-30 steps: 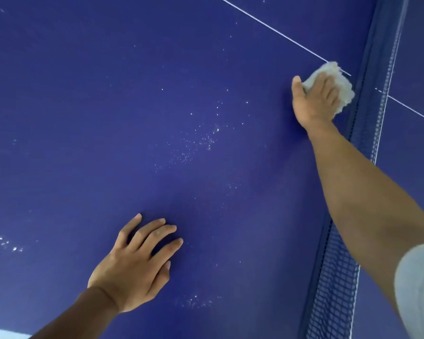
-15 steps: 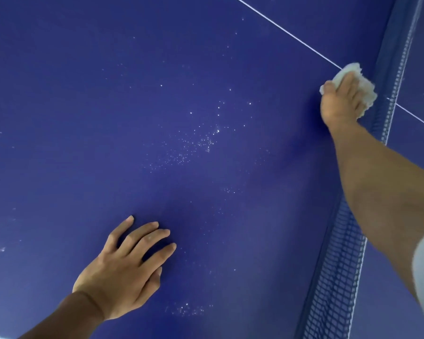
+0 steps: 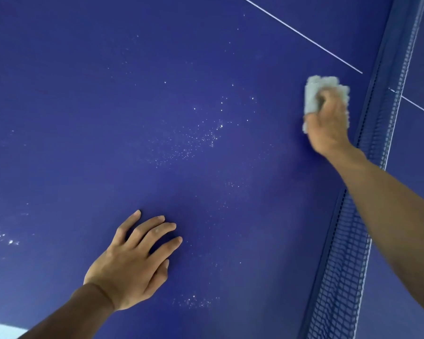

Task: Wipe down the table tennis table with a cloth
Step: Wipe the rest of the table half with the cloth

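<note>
Motion smears the right hand (image 3: 328, 126) and the cloth (image 3: 321, 91) it grips, so single fingers cannot be told apart; part of the cloth lies hidden under it. The right forearm (image 3: 389, 204) runs out at the right edge, the left forearm (image 3: 66, 314) at the near edge. The net (image 3: 348, 253) is cut off far and near, and hides a stretch of the white line (image 3: 299, 35). The specks (image 3: 201, 140) on the counter (image 3: 83, 106) are too small to identify; so is the cropped pale patch (image 3: 0, 331), near left.

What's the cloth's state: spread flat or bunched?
Bunched: the cloth is a thick wad gripped by the right hand, on the table by the net.
</note>
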`<state>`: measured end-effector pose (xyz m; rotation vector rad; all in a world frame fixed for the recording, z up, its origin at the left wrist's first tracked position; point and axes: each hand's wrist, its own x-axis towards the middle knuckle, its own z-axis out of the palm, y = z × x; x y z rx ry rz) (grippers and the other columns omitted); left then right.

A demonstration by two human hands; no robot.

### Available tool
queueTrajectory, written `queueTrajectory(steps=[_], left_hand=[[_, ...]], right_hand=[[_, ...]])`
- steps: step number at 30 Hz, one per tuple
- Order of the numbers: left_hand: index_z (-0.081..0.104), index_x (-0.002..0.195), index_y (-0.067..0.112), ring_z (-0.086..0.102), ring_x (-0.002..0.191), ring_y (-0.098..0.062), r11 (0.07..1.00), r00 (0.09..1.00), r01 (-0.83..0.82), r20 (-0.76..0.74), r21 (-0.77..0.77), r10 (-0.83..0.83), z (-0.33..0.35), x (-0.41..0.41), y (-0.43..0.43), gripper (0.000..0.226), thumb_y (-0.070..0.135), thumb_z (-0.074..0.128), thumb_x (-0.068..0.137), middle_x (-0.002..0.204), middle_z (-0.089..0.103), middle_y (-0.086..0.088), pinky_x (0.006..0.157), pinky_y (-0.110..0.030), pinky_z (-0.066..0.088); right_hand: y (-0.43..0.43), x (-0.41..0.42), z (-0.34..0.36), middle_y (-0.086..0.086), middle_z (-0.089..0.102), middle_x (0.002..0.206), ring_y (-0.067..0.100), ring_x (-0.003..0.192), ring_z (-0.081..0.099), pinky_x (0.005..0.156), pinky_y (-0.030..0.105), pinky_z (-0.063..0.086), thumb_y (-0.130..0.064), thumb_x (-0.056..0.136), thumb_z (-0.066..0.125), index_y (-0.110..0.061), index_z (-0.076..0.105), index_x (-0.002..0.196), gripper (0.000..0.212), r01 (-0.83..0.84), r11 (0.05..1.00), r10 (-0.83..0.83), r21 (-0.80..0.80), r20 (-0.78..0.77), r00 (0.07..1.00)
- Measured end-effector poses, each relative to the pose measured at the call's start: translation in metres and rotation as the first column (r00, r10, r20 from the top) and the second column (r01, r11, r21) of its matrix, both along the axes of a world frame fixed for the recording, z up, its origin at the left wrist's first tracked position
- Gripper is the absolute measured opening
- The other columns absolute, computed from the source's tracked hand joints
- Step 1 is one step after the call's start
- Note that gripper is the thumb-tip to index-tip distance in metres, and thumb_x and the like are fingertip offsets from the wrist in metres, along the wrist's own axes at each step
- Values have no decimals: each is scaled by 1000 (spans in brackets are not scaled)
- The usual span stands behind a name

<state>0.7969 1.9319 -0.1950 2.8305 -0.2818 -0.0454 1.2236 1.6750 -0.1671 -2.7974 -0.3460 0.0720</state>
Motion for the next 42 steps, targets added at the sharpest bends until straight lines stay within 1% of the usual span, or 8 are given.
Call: queueTrajectory(steps=[5, 8, 11, 14, 25, 33, 38, 42], left_hand=[[66, 128, 23, 49, 134, -29, 1000, 1000, 12, -9, 7, -12, 1, 1, 1, 40, 36, 51, 93, 138, 59, -5, 117, -59, 29], [71, 125, 22, 49, 133, -29, 999, 1000, 18, -9, 32, -17, 1, 2, 0, 41, 36, 51, 92, 137, 60, -5, 115, -59, 30], [74, 123, 21, 49, 133, -29, 999, 1000, 16, -2, 36, -16, 1, 2, 0, 42, 35, 43, 99, 135, 63, -6, 116, -59, 30], [74, 124, 21, 48, 133, -30, 999, 1000, 14, -7, 38, -13, 0, 2, 1, 51, 38, 30, 105, 136, 63, -7, 115, -60, 30], [71, 126, 20, 48, 134, -30, 1000, 1000, 8, 12, 29, -8, -2, -1, 0, 42, 35, 49, 94, 138, 59, -6, 118, -59, 28], [67, 128, 20, 48, 134, -31, 1000, 1000, 7, 24, 22, -8, -2, -1, -1, 41, 34, 49, 94, 138, 58, -8, 121, -58, 24], [67, 128, 20, 49, 134, -31, 1000, 1000, 5, 18, 23, -6, -1, 0, -1, 40, 34, 50, 94, 138, 57, -7, 119, -59, 28], [69, 127, 19, 48, 135, -31, 999, 1000, 6, -3, 50, -6, 0, 0, -3, 42, 34, 49, 94, 139, 58, -7, 119, -59, 28]], right_hand=[[36, 57, -7, 15, 23, 168, 34, 154, 21, 125, 56, 20, -47, 102, 19, -5, 22, 161, 73, 169, 959, -178, -227, -21, 984], [85, 35, -8, 9, 17, 170, 34, 156, 17, 127, 51, 14, -40, 104, 14, -12, 18, 163, 65, -183, 963, 178, -200, -40, 983], [84, -29, -11, 15, 17, 170, 40, 159, 12, 126, 57, 12, -33, 106, 11, -8, 21, 163, 63, -631, 722, 643, -283, -63, 764], [35, -88, -14, 5, 14, 174, 24, 161, -2, 129, 54, 6, -43, 111, 20, -12, 22, 165, 62, -748, 623, 747, -230, -107, 656], [52, -37, -14, 2, 18, 170, 30, 156, 14, 124, 58, 16, -31, 105, 19, -22, 16, 163, 58, -152, 941, 139, -302, -64, 988], [-10, -195, -9, 3, 7, 175, 30, 161, 5, 128, 58, 8, -44, 112, 16, -17, 17, 166, 61, -797, 561, 759, -223, -245, 603], [-40, -123, -4, 4, 1, 175, 28, 161, -2, 127, 60, 8, -47, 105, 8, -17, 5, 166, 68, -295, 913, 244, -283, -200, 949], [9, -100, -8, 2, -4, 175, 28, 160, -6, 129, 54, -1, -42, 105, 12, -18, -2, 166, 67, 41, 967, -85, -250, -170, 982]])
